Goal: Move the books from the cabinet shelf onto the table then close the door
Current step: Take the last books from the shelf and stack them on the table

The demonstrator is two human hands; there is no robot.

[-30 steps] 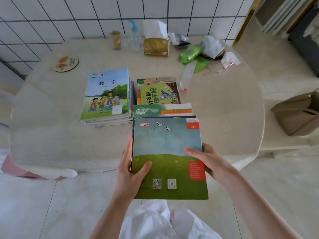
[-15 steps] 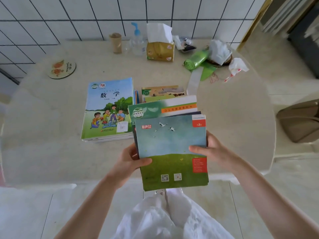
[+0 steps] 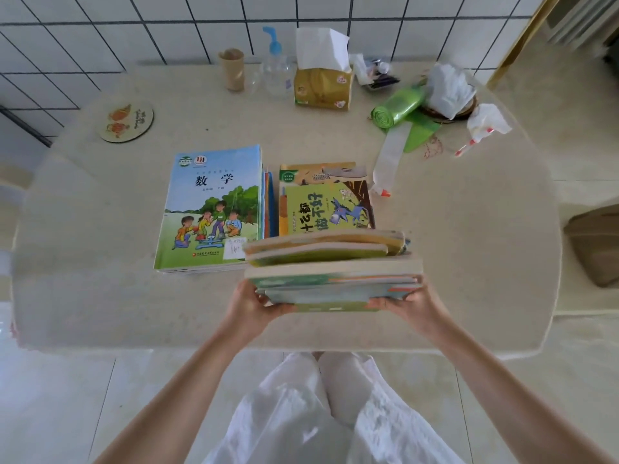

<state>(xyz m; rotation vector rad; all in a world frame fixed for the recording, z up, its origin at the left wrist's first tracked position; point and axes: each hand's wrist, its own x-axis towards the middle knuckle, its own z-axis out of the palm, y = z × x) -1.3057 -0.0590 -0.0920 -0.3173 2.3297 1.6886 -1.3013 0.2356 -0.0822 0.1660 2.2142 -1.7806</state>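
Observation:
I hold a stack of several thin books (image 3: 331, 276) over the near part of the beige table (image 3: 469, 262), tipped so that I see mostly their page edges. My left hand (image 3: 249, 308) grips the stack's left end and my right hand (image 3: 407, 304) grips its right end. On the table just beyond lie a pile topped by a maths textbook (image 3: 214, 209) and, to its right, a pile topped by a green picture book with a donkey (image 3: 330, 204). The cabinet is out of view.
Along the tiled wall stand a cardboard tube (image 3: 231, 69), a pump bottle (image 3: 276, 67) and a tissue pack (image 3: 323, 83). A green bag roll (image 3: 398, 108), crumpled tissues (image 3: 449, 88) and a coaster (image 3: 126, 121) also lie there. A brown bag (image 3: 594, 244) sits at the right.
The stack moved forward over the table and tipped from cover-up to nearly edge-on. Both hands slid to its ends, and the view came closer to the table.

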